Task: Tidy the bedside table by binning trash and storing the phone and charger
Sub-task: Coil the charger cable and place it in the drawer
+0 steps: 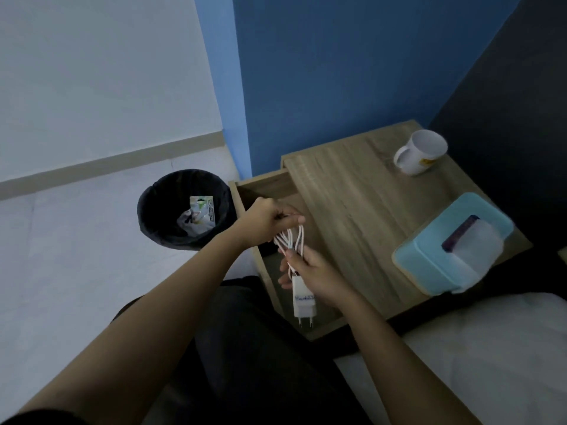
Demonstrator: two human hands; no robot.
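The open drawer [270,191] of the table [362,216] is largely hidden behind both hands, so its contents cannot be made out. Over it, the left hand [265,220] pinches the far loops of the white cable [294,237], while the right hand [311,276] clamps the bundle just above the charger [303,300], whose long axis runs far-to-near, prongs pointing near. Trash [199,214] lies in the black bin [153,207] at left.

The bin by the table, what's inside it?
The bin has a black liner and holds crumpled packaging, one piece with a printed card. Anything beneath that is covered.
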